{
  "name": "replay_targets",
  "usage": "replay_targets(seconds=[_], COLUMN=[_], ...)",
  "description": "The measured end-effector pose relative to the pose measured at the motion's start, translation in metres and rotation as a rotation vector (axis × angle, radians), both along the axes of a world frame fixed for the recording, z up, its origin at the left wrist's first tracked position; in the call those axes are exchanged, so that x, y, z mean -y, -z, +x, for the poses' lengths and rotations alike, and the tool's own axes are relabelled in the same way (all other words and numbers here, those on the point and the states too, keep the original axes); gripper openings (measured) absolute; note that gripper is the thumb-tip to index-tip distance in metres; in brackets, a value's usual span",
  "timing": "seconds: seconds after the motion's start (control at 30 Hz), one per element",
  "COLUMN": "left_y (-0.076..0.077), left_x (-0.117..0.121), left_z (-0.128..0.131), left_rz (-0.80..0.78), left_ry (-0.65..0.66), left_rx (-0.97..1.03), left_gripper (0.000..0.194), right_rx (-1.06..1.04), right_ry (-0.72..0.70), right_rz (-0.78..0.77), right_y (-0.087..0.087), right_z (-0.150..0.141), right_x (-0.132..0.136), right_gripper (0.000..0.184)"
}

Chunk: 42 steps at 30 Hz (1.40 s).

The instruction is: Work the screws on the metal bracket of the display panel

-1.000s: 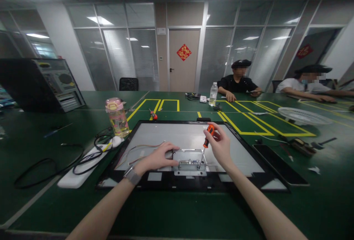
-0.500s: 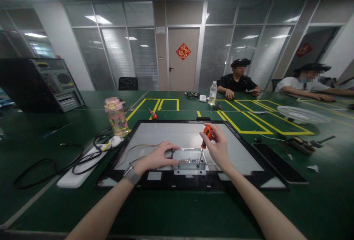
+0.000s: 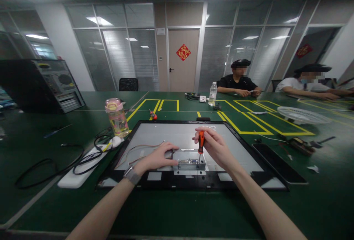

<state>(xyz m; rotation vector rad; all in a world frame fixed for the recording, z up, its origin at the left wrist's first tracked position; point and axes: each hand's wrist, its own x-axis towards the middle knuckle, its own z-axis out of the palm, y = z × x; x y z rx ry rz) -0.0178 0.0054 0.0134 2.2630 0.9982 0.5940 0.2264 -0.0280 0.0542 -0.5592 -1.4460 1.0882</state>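
Note:
A black-framed monitor panel (image 3: 243, 158) lies face down on the green table, its grey back up. A small metal board cover (image 3: 186, 157) sits near its front edge, with thin coloured wires (image 3: 138, 149) running off to the left. My left hand (image 3: 157, 157) lies flat on the panel, fingers spread against the cover's left side. My right hand (image 3: 214, 147) is closed on an orange-handled screwdriver (image 3: 201, 141), held nearly upright with its tip down on the cover.
A pink-capped bottle (image 3: 116, 117), black cables (image 3: 72, 162) and a white slab (image 3: 80, 170) lie to the left, with a computer case (image 3: 49, 85) beyond. A dark flat panel (image 3: 279, 164) and a white fan grille (image 3: 302, 115) lie to the right. Two people sit at the far right.
My right hand has moved left and tipped the screwdriver from a slant to nearly upright, its tip still on the metal cover. My left hand has stayed put.

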Motion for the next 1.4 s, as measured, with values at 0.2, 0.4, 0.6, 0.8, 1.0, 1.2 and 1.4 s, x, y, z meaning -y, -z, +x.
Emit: replay_targets(seconds=[0.2, 0.4, 0.6, 0.8, 1.0, 1.2, 1.4], left_y=[-0.001, 0.0, 0.0, -0.001, -0.001, 0.003, 0.002], left_x=[0.001, 0.001, 0.0, 0.001, 0.001, -0.002, 0.0], left_z=[-0.001, -0.001, -0.001, -0.001, -0.001, -0.002, -0.003], left_rz=[-0.017, -0.016, -0.023, -0.026, -0.015, -0.001, -0.017], left_ry=[-0.007, -0.01, -0.006, -0.01, -0.015, -0.011, -0.012], left_rx=[0.002, 0.002, 0.001, -0.007, -0.011, -0.014, 0.003], left_gripper=[0.054, 0.053, 0.054, 0.054, 0.053, 0.055, 0.054], right_rx=[0.031, 0.008, 0.027, 0.0, 0.031, 0.089, 0.155], right_ry=[0.066, 0.038, 0.152, 0.128, 0.171, 0.29, 0.35], right_rz=[0.05, 0.006, 0.085, 0.039, 0.097, 0.175, 0.273], right_y=[0.003, 0.005, 0.006, 0.01, 0.011, 0.006, 0.0], right_z=[0.002, 0.002, 0.002, 0.005, 0.002, 0.001, 0.003], right_x=[-0.004, -0.004, -0.006, -0.009, -0.01, -0.007, -0.009], right_gripper=[0.024, 0.023, 0.016, 0.019, 0.016, 0.01, 0.008])
